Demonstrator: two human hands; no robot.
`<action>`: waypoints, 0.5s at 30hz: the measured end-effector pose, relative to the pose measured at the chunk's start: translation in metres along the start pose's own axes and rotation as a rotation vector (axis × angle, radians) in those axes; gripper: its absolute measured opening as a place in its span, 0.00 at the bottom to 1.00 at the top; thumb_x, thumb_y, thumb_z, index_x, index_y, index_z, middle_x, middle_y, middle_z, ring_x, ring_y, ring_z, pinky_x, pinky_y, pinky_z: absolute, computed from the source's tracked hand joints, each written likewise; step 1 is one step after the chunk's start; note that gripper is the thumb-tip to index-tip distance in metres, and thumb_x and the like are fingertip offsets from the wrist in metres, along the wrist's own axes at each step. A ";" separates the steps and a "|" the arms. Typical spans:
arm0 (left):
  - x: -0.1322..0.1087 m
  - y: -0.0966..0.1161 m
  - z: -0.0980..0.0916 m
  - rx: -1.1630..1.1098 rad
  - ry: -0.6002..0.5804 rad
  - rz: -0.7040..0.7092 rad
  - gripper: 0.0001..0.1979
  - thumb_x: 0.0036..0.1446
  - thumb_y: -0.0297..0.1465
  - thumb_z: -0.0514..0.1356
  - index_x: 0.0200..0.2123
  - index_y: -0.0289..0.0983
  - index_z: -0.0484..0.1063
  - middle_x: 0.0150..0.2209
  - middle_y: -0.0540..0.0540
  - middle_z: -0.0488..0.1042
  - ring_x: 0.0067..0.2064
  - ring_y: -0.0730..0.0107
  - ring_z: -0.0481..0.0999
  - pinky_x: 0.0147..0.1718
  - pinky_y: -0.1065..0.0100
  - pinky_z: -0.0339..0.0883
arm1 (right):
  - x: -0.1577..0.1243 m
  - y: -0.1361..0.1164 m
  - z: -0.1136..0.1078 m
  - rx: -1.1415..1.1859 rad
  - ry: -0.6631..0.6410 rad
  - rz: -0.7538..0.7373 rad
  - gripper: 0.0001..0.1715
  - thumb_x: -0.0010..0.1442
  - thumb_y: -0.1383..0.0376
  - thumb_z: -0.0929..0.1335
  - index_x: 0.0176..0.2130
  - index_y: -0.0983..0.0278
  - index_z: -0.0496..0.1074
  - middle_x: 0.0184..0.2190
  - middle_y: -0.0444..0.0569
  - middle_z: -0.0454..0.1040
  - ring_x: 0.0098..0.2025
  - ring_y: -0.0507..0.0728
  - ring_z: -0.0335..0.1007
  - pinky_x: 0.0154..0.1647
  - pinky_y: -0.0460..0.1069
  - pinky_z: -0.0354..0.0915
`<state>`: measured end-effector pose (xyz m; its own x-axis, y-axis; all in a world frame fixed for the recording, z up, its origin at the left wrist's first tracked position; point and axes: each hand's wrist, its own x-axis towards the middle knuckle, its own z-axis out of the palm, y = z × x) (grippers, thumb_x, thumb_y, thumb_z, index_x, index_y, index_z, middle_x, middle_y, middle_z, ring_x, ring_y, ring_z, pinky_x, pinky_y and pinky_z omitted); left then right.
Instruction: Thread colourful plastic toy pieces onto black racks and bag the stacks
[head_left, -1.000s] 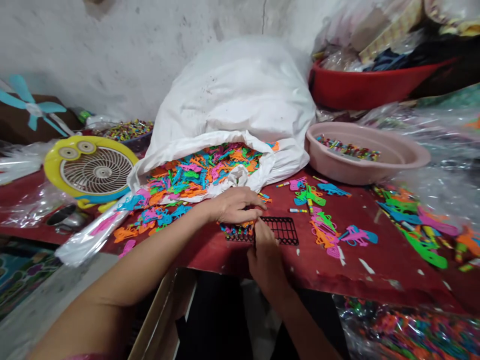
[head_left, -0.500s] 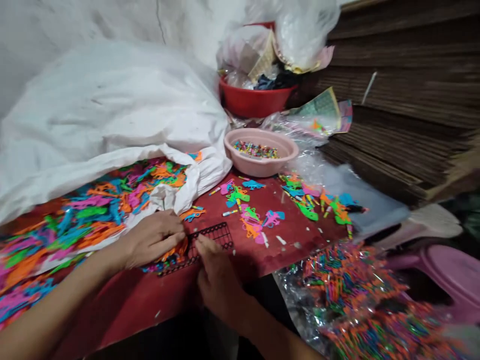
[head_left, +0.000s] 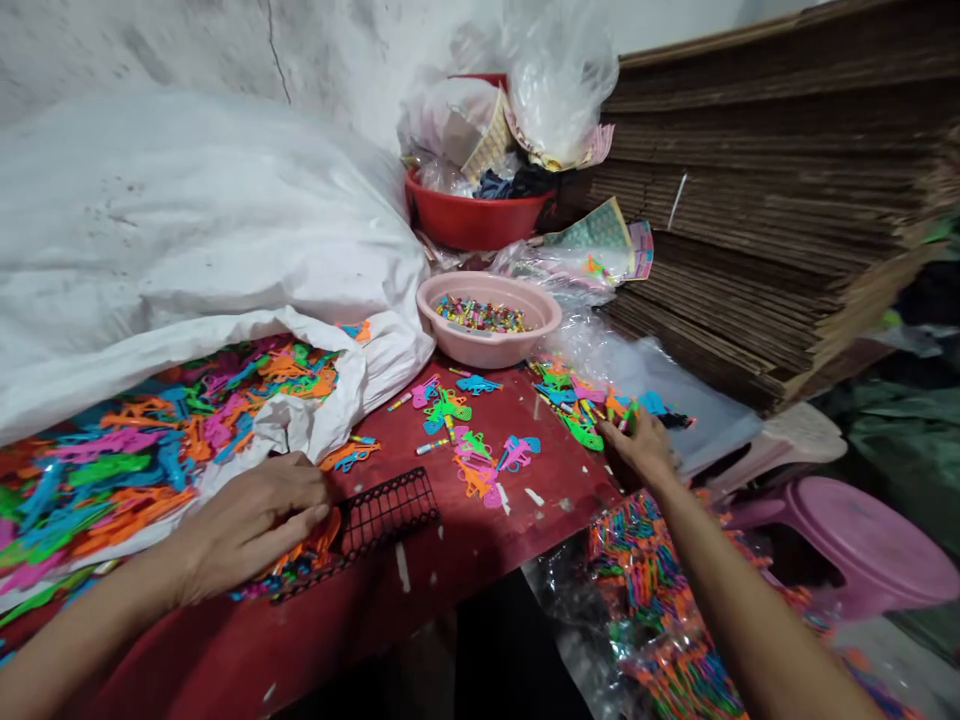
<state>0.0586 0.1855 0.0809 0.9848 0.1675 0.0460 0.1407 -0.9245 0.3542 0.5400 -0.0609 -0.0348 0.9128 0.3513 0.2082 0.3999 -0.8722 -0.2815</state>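
My left hand (head_left: 259,520) is on the left of the red tabletop, fingers curled over orange plastic pieces (head_left: 324,538). Those pieces lie at the left end of a black lattice rack (head_left: 390,505), which sticks out to the right past my fingertips. More small multicoloured bits show under the palm. Over at the table's right end, my right hand (head_left: 643,448) is closed at a pile of gun-shaped plastic toys (head_left: 581,395) and small striped tubes. Its fingers partly hide what is between them. Loose pink, green and orange toys (head_left: 476,460) lie mid-table between my hands.
A white sack (head_left: 187,240) spills plastic toys (head_left: 150,440) on the left. Behind the table's middle stand a pink basin (head_left: 487,350) of small tubes and a red basin (head_left: 480,220). Stacked cardboard (head_left: 750,200), a pink stool (head_left: 862,540) and bagged toys (head_left: 645,560) are at right.
My right hand has left the black lattice rack and moved right to the pile at the table's far end. My left hand stays at the rack. The view has turned rightward.
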 end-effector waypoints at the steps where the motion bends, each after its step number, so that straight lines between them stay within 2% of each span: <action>1: 0.000 0.000 0.000 0.007 -0.010 -0.006 0.17 0.66 0.36 0.47 0.25 0.39 0.65 0.27 0.48 0.70 0.32 0.66 0.68 0.37 0.65 0.60 | 0.003 -0.008 0.004 -0.002 -0.027 0.018 0.46 0.57 0.42 0.63 0.66 0.63 0.56 0.56 0.63 0.65 0.55 0.70 0.62 0.51 0.63 0.59; 3: 0.000 0.000 0.000 0.014 -0.031 -0.015 0.17 0.66 0.35 0.47 0.25 0.38 0.64 0.27 0.49 0.70 0.32 0.66 0.67 0.39 0.65 0.60 | 0.010 -0.025 0.009 -0.012 -0.063 0.071 0.42 0.58 0.45 0.64 0.65 0.61 0.59 0.58 0.64 0.63 0.58 0.72 0.60 0.52 0.66 0.57; 6: -0.001 0.000 -0.001 0.015 -0.054 -0.030 0.16 0.67 0.35 0.47 0.26 0.38 0.64 0.28 0.49 0.70 0.33 0.67 0.67 0.40 0.65 0.59 | 0.019 -0.038 0.013 -0.054 -0.035 0.085 0.35 0.59 0.52 0.65 0.61 0.63 0.64 0.55 0.66 0.64 0.57 0.72 0.59 0.51 0.64 0.58; 9: -0.002 0.000 -0.001 0.019 -0.067 -0.041 0.16 0.67 0.35 0.47 0.27 0.38 0.64 0.29 0.48 0.70 0.34 0.66 0.66 0.40 0.64 0.58 | 0.026 -0.033 0.016 -0.024 0.028 0.000 0.30 0.61 0.61 0.64 0.61 0.64 0.66 0.52 0.66 0.68 0.54 0.69 0.61 0.48 0.59 0.60; 11: -0.003 0.000 -0.001 0.021 -0.068 -0.043 0.16 0.67 0.35 0.46 0.27 0.38 0.64 0.29 0.48 0.70 0.34 0.66 0.66 0.41 0.64 0.58 | 0.029 -0.024 0.017 0.074 0.073 -0.050 0.28 0.61 0.64 0.62 0.59 0.64 0.70 0.49 0.64 0.70 0.52 0.66 0.63 0.48 0.57 0.61; 15: -0.003 0.001 -0.001 0.025 -0.066 -0.042 0.17 0.68 0.35 0.46 0.29 0.38 0.66 0.29 0.48 0.70 0.33 0.66 0.66 0.41 0.64 0.57 | 0.026 -0.011 0.016 0.244 0.136 -0.060 0.29 0.59 0.66 0.60 0.56 0.71 0.72 0.48 0.63 0.73 0.50 0.63 0.66 0.52 0.56 0.61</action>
<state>0.0553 0.1849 0.0822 0.9824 0.1843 -0.0301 0.1838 -0.9257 0.3306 0.5604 -0.0366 -0.0408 0.8739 0.3369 0.3503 0.4762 -0.7377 -0.4785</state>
